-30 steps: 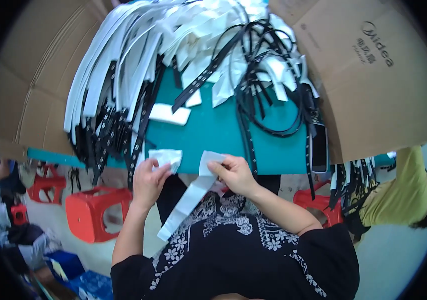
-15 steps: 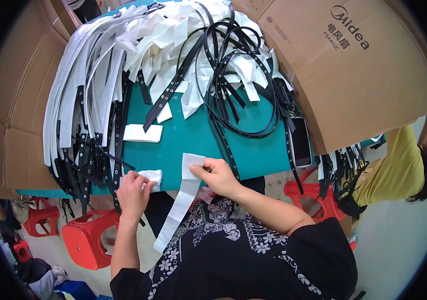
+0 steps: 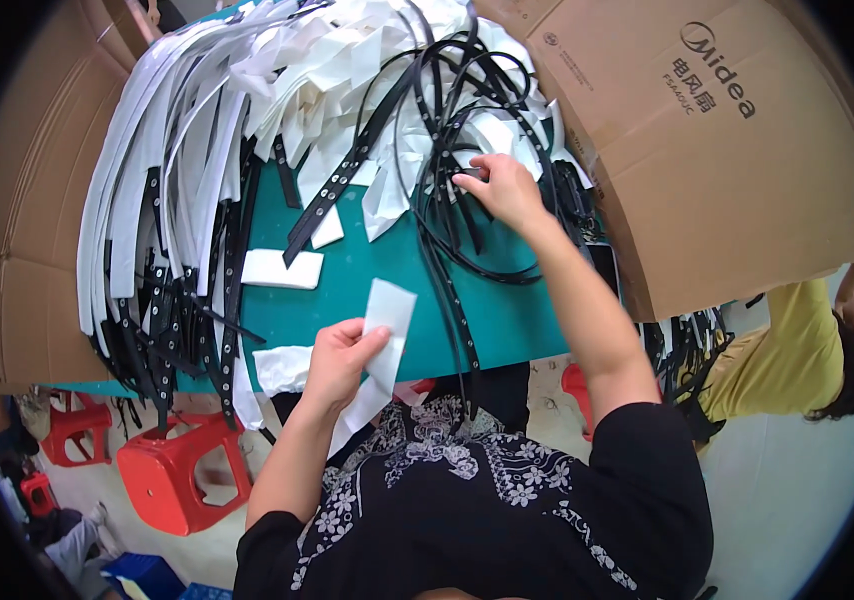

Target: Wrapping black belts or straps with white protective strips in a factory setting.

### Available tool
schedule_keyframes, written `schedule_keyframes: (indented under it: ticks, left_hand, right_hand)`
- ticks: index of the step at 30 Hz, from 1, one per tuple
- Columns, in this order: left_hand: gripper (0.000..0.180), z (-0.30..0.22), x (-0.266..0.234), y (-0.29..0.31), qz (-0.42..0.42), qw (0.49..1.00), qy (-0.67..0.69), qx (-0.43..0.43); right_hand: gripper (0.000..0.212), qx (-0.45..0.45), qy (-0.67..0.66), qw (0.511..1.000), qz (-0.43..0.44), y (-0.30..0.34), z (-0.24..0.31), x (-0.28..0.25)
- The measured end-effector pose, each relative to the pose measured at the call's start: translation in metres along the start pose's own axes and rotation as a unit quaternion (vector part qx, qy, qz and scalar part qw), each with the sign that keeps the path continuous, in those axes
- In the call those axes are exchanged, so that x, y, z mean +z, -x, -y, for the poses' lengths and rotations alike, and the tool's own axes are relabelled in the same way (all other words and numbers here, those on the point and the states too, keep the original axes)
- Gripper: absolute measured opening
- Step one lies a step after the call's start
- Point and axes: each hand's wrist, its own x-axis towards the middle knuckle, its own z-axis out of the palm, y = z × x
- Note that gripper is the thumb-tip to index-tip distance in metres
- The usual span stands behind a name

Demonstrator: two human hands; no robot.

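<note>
My left hand pinches a white strip between thumb and fingers; its lower part hangs down past the table edge against my shirt. Over the far part of the table, my right hand has thumb and forefinger curled at a looped tangle of black straps and closes on one of them. Metal eyelets run along many of these straps. Beside my left hand lies a crumpled white piece, and a folded white piece rests farther back.
A thick bundle of white strips with black eyelet ends drapes over the table's left edge. White strips pile at the back. Cardboard stands on both sides. Red stools and a person in yellow are beyond.
My right hand has let go of the white strip and moved up to the black straps. My left hand has moved right, from the crumpled white piece to the strip, and now holds it.
</note>
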Motion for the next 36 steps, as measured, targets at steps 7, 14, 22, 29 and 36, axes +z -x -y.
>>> schedule_keyframes:
  ticks: [7,14,22,29,36]
  left_hand:
    - [0.012,-0.009,0.006,0.007,-0.008,0.998,-0.015,0.067]
    - [0.011,0.000,0.005,0.018,-0.035,0.996,-0.062,0.054]
    - [0.009,0.004,0.005,0.025,-0.051,0.994,-0.095,0.037]
    - [0.014,0.009,0.003,0.025,-0.052,0.988,-0.121,0.078]
    - [0.020,0.018,-0.013,0.035,0.004,0.989,-0.145,0.036]
  right_hand:
    - [0.025,0.104,-0.197,0.940,0.260,-0.016,0.024,-0.038]
    - [0.014,0.138,-0.614,0.738,0.245,0.079,0.092,-0.055]
    - [0.013,0.098,-0.576,0.793,0.170,0.110,0.114,-0.050]
    - [0.017,0.080,-0.460,0.853,0.233,0.117,0.120,-0.027]
    - [0.029,0.147,-0.563,0.757,0.299,0.124,0.111,0.007]
